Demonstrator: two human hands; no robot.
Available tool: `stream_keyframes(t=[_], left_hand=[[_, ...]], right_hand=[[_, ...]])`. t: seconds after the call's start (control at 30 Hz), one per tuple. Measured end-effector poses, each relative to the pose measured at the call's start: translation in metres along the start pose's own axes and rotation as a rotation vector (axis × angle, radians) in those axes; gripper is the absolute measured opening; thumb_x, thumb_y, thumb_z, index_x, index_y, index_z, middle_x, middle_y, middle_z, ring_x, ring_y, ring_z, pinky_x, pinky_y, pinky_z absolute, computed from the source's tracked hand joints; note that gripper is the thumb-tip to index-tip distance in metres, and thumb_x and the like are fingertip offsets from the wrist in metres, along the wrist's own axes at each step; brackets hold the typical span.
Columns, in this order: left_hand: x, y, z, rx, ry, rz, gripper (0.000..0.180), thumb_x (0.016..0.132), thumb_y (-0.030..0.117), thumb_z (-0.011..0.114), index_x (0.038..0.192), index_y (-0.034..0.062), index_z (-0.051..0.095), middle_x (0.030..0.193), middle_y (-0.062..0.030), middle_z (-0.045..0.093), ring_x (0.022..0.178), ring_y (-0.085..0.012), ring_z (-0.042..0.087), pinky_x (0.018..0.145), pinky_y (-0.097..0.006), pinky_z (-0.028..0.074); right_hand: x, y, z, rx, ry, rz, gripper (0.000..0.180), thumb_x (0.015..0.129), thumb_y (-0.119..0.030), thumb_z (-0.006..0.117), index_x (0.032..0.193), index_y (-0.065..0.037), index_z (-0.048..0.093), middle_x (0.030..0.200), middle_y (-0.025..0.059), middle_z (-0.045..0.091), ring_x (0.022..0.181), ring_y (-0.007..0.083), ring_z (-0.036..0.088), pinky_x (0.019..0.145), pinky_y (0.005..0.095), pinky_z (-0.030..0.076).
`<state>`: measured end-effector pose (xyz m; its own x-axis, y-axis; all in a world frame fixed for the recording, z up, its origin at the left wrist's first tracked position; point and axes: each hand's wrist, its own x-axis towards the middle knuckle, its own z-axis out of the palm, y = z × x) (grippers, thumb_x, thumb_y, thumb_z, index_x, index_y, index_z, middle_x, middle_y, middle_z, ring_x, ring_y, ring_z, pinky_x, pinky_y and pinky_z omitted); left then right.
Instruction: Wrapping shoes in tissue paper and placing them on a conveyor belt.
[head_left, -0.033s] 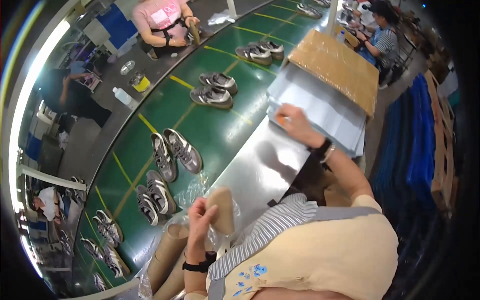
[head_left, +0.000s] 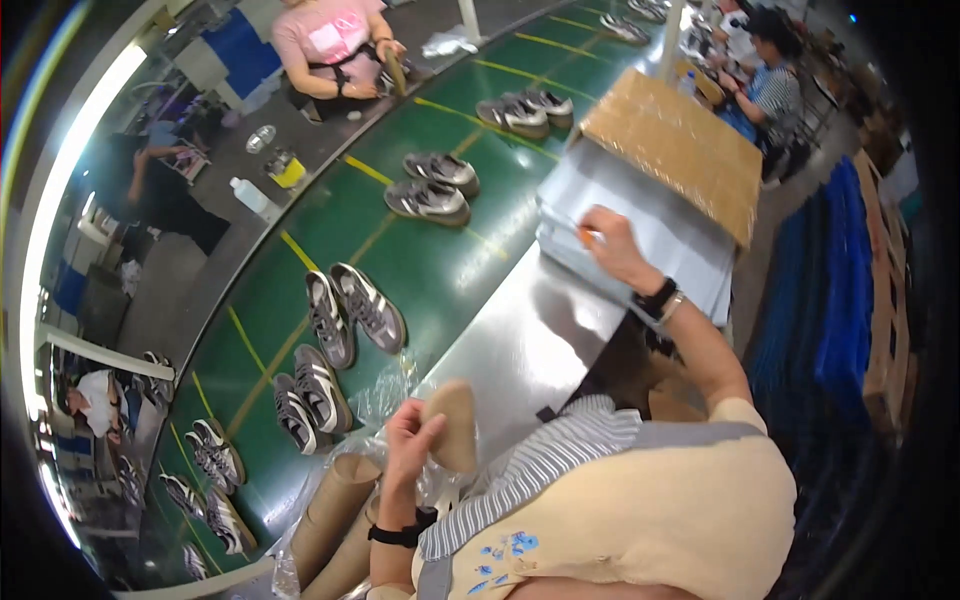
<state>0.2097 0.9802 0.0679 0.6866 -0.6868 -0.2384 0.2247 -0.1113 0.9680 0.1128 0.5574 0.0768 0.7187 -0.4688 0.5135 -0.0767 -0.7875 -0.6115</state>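
Observation:
My left hand [head_left: 409, 438] is closed on a brown cardboard shoe insert [head_left: 453, 428], a flat piece with a rounded end, held upright near the plastic bag. My right hand [head_left: 612, 245] is over the near left part of a stack of pale blue-white paper sheets [head_left: 680, 225]. Its fingers are curled together, with a small orange thing [head_left: 588, 237] at the fingertips; what that is cannot be made out. The sheets lie partly inside an open cardboard box [head_left: 675, 150] on a shiny metal surface [head_left: 520, 335].
A green conveyor [head_left: 330, 235] with yellow lines carries several pairs of grey shoes [head_left: 428, 200]. Brown cardboard rolls [head_left: 335, 515] stand in clear plastic wrap at lower left. Across the conveyor, a person in pink [head_left: 330, 45] handles something brown. A blue stack [head_left: 845, 270] is at right.
My right hand has shifted slightly right and down over the sheets. My left hand has moved slightly right with the insert. The whole view has shifted a little.

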Motion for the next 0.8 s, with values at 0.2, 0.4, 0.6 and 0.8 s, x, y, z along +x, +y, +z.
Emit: stream_keyframes(t=[0.2,0.4,0.6,0.8], left_hand=[[0.018,-0.038,0.071,-0.046,-0.17,-0.088,0.017,0.087,0.013,0.069,0.099,0.005,0.06,0.088,0.0013,0.063,0.078,-0.0056,0.057,0.069,-0.023,0.048],[0.012,-0.04,0.093,-0.182,-0.294,-0.271,0.053,0.088,0.017,0.067,0.135,0.0045,0.045,0.119,-0.0039,0.059,0.105,-0.0104,0.056,0.092,-0.028,0.046],[0.057,-0.039,0.109,-0.145,-0.203,-0.21,0.05,0.089,0.016,0.066,0.133,0.0036,0.046,0.117,-0.0041,0.061,0.103,-0.0114,0.058,0.089,-0.029,0.048],[0.077,-0.053,0.141,-0.142,-0.172,-0.052,0.048,0.089,0.018,0.066,0.131,0.0035,0.048,0.114,-0.0031,0.061,0.101,-0.0106,0.057,0.087,-0.028,0.049]], right_hand=[[-0.021,0.122,-0.046,-0.341,-0.271,-0.091,0.046,0.074,-0.015,0.074,0.116,-0.005,0.058,0.125,0.0176,0.056,0.12,0.0355,0.049,0.1,0.0415,0.041],[-0.013,0.158,-0.039,-0.002,-0.257,-0.056,0.026,0.077,-0.007,0.07,0.102,0.0,0.067,0.119,0.0173,0.061,0.116,0.0339,0.054,0.103,0.0387,0.04],[0.005,0.152,-0.041,0.295,-0.219,0.231,0.026,0.078,-0.008,0.069,0.103,0.001,0.066,0.116,0.0186,0.061,0.113,0.0318,0.055,0.1,0.0365,0.041],[0.0,0.096,-0.045,0.067,-0.242,0.129,0.028,0.074,-0.016,0.075,0.093,-0.001,0.06,0.09,0.013,0.059,0.089,0.0304,0.056,0.079,0.038,0.046]])
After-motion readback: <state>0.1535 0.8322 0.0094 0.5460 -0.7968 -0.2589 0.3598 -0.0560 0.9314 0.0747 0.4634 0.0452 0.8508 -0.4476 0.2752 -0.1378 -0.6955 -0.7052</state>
